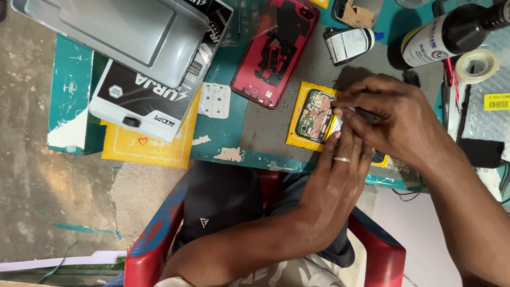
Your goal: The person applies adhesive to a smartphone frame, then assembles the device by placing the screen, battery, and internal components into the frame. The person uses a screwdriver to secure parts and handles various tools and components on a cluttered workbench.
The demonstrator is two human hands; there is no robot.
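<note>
Two hands meet over an opened phone [315,116] at centre frame — the left hand [336,180] pressing its lower edge to the worktop [265,127], the right hand [396,119] pinching a dark tool [366,114], fingers narrow, tip pointing left at the board. A red phone shell [276,50] lies upper centre.

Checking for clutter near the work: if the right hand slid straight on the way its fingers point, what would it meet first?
The right hand points left, so it would likely meet the opened phone in its yellow frame first; beyond lies the red phone back, though depth is unclear.
</note>
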